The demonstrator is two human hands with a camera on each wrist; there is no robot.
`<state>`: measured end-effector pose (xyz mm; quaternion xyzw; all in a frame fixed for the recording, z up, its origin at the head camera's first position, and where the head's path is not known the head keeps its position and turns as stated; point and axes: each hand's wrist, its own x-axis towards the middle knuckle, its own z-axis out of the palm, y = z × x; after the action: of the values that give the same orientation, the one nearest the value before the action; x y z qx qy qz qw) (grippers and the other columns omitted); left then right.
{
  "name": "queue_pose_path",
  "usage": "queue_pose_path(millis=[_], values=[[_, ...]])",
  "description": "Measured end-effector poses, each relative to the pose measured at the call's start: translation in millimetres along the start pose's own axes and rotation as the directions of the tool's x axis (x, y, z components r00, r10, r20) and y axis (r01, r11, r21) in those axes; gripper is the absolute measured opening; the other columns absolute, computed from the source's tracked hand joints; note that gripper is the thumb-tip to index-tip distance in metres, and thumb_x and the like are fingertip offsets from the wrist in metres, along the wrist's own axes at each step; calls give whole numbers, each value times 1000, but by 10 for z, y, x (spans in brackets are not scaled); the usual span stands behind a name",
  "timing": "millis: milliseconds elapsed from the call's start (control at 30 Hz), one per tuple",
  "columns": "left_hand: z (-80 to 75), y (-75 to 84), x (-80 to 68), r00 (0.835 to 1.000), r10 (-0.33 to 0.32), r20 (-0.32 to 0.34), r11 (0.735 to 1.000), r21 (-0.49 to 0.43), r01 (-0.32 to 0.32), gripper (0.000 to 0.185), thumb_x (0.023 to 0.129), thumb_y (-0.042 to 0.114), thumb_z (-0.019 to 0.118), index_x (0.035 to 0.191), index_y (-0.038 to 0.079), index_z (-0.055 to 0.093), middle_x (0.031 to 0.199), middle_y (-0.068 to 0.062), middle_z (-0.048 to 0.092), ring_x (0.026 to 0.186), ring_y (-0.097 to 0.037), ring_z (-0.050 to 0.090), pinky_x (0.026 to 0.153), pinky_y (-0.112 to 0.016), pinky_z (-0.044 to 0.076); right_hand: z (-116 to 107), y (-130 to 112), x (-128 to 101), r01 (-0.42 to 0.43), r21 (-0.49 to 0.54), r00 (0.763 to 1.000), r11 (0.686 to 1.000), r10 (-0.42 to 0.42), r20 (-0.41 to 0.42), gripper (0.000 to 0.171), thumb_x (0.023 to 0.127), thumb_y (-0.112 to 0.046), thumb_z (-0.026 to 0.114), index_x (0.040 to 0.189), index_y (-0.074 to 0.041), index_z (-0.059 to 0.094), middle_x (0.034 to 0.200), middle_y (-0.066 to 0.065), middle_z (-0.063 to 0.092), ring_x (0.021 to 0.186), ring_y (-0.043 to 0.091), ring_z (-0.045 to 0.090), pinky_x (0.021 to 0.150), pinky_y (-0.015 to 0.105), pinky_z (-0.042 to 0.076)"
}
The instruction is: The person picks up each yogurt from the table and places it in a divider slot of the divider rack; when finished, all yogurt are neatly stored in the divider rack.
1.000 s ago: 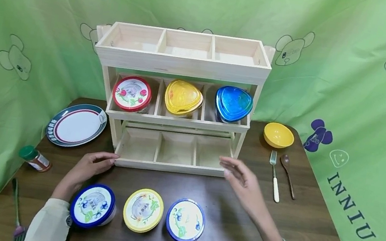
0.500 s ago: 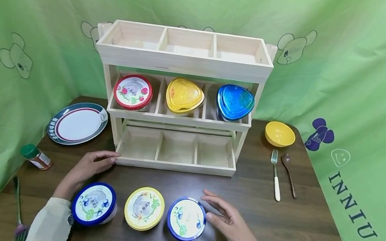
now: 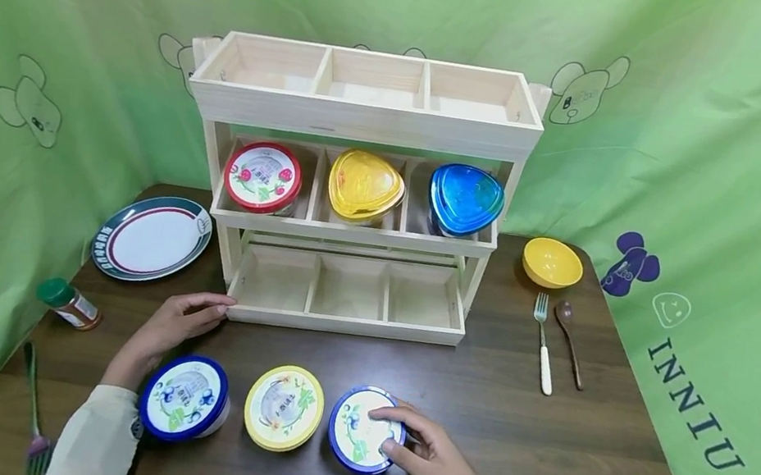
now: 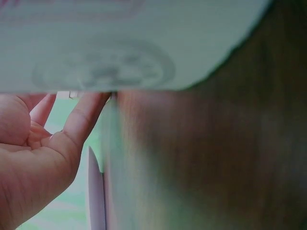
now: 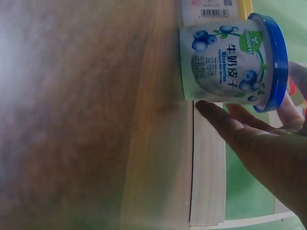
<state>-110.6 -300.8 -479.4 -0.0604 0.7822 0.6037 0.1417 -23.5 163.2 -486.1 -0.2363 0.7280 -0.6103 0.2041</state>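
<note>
In the head view my left hand (image 3: 175,325) touches the left front corner of the wooden rack's lowest tier (image 3: 344,328) with its fingertips. My right hand (image 3: 435,458) lies over the right side of a blue-lidded tub (image 3: 348,440), forefinger and thumb tip on its lid. The right wrist view shows blueberries on the side of this tub (image 5: 223,62), with fingers along it and by the lid. To its left stand a yellow-lidded tub (image 3: 283,408) and a second blue-lidded tub (image 3: 183,399), beside my left forearm.
The rack's middle tier bears a red-lidded tub (image 3: 263,176), a yellow-lidded tub (image 3: 365,185) and a blue-lidded one (image 3: 464,199). On the right are a yellow bowl (image 3: 551,263), fork (image 3: 543,342) and spoon (image 3: 569,342); on the left, a plate (image 3: 152,239) and spice jar (image 3: 69,304).
My right hand has come down from beside the rack's lowest tier to the right-hand blue-lidded tub, and its fingers now reach over the lid. The left hand stays at the rack's corner.
</note>
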Motion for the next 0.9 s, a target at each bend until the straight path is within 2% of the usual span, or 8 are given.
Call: queue_pose_path(millis=[67, 167, 267, 367, 500, 700, 900], values=[[0, 2, -4, 1000, -1, 0, 1000, -6, 1, 47, 112, 23, 65, 149, -7, 60, 146, -16, 64, 114, 0, 66, 99, -21, 57, 5, -20, 7, -27, -19, 1000, 999, 27, 15, 34, 111, -12, 62, 144, -14, 68, 149, 18, 60, 139, 29, 53, 107, 20, 42], [3, 7, -3, 1000, 0, -6, 1000, -10, 0, 46, 112, 22, 64, 148, -6, 61, 146, -17, 64, 113, 1, 66, 99, -21, 57, 13, -29, 13, -43, -14, 999, 999, 43, 28, 35, 111, -15, 62, 146, -15, 66, 142, 13, 62, 124, 15, 55, 102, 24, 47], [6, 11, -5, 1000, 3, -5, 1000, -3, -3, 45, 112, 22, 64, 148, -6, 61, 146, -17, 64, 114, 1, 66, 98, -21, 57, 21, -28, 4, -51, -11, 999, 999, 51, 18, 35, 112, -16, 62, 146, -16, 67, 150, 12, 60, 135, 12, 52, 110, 23, 42], [9, 10, -9, 1000, 2, -7, 1000, 3, -2, 44, 113, 21, 64, 148, -5, 62, 147, -18, 64, 113, 1, 66, 98, -21, 57, 28, -8, -10, -14, 3, 1000, 1000, 14, 9, 34, 112, -11, 59, 145, -12, 67, 151, 14, 60, 139, 9, 51, 112, 22, 41], [12, 3, -2, 1000, 2, -10, 1000, -6, -2, 44, 112, 21, 64, 147, -5, 62, 145, -17, 65, 112, 1, 66, 97, -21, 57, 18, 18, -47, 49, 22, 999, 999, -49, -16, 33, 112, -6, 57, 143, -7, 67, 146, 18, 63, 135, 7, 53, 110, 21, 45], [8, -8, 5, 1000, -11, -5, 1000, -12, 11, 45, 113, 21, 63, 149, -5, 60, 149, -20, 61, 114, 0, 66, 99, -23, 57, -109, 29, -165, 82, 17, 993, 996, -81, -83, 33, 111, -2, 58, 143, -5, 67, 144, 23, 62, 134, 3, 55, 107, 19, 48], [4, -15, -4, 1000, -21, -1, 1000, 6, 21, 46, 113, 23, 63, 150, -3, 60, 151, -21, 60, 118, -3, 66, 101, -25, 57, -319, 2, -275, 96, -37, 980, 995, -101, -174, 34, 109, 2, 58, 141, -3, 68, 141, 17, 67, 129, 4, 60, 102, 19, 52]])
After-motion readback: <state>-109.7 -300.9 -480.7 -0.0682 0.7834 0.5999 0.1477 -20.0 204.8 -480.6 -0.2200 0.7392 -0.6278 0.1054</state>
